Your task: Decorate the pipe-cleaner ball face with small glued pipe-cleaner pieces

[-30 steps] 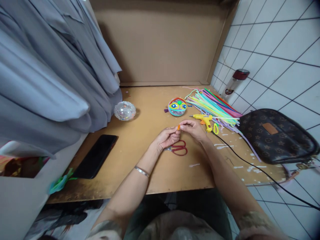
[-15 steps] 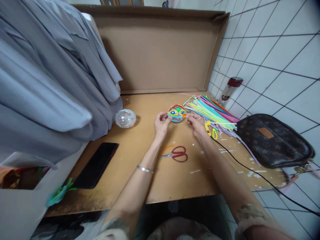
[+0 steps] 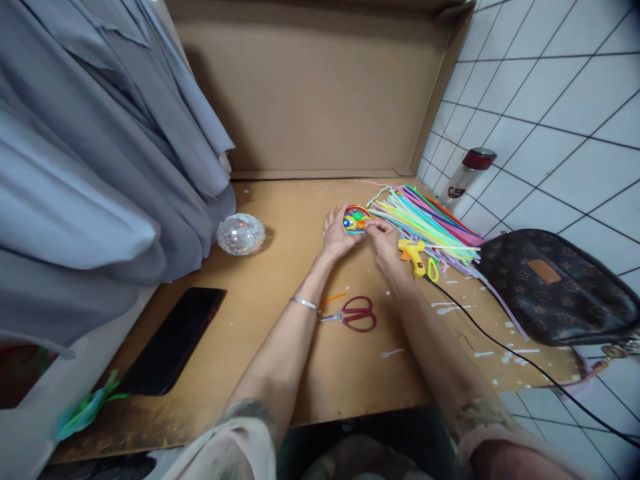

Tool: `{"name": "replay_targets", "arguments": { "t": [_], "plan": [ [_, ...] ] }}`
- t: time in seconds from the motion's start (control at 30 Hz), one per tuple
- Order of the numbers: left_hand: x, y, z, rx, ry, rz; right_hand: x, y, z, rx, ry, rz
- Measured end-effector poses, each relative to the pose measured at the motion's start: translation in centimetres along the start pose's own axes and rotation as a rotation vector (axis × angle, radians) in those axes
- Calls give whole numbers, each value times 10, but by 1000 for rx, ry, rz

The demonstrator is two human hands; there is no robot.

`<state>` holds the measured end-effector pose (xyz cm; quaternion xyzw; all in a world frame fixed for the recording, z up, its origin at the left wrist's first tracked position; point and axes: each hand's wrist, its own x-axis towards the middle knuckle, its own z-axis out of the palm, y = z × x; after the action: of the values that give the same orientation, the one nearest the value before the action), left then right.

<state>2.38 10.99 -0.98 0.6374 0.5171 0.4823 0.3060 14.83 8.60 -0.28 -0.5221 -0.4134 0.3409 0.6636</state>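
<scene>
A small round ornament [image 3: 357,217] in several bright colours, with ring-shaped eyes and an orange piece at its right side, is held above the middle of the table. My left hand [image 3: 339,231] wraps round its left side and covers part of it. The fingers of my right hand [image 3: 383,239] pinch at the orange piece on its right edge. Just right of that hand lies a yellow glue gun [image 3: 413,255] with a black cord. Red-handled scissors [image 3: 356,315] rest nearer the front, beside a thin orange strip [image 3: 333,299].
Coloured pipe cleaners [image 3: 425,223] spread behind the glue gun. A clear ball [image 3: 241,234] and a black phone [image 3: 173,340] lie left. At right are a bottle [image 3: 465,177] and a brown bag [image 3: 560,287]. A cardboard wall [image 3: 320,93] stands behind; grey cloth [image 3: 115,147] hangs left.
My left hand has closed further round the ornament and hides more of it. My right hand has shifted slightly left against it, baring more of the glue gun. The view has tilted down somewhat.
</scene>
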Motion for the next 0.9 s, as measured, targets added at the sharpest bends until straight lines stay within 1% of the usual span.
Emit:
{"name": "replay_targets", "arguments": {
  "t": [0.1,0.23,0.4,0.53,0.7,0.8,0.9],
  "plan": [
    [-3,-5,0,-63,11,42,-2,2,-1,-28,7,7],
    [-18,-10,-4,-162,45,97,-10,5,-2,-93,-5,-31],
    [-35,-13,-8,-289,99,71,-22,7,-2,-196,-40,-109],
    [-37,-14,-12,-333,78,61,-26,8,-1,-203,-39,-120],
    [-37,-11,-15,-311,37,73,-25,9,1,-245,-12,-126],
    [-39,-10,-15,-311,43,73,-26,9,1,-253,-3,-130],
    [-39,-14,-12,-330,66,83,-27,10,1,-265,2,-144]
  ]
}}
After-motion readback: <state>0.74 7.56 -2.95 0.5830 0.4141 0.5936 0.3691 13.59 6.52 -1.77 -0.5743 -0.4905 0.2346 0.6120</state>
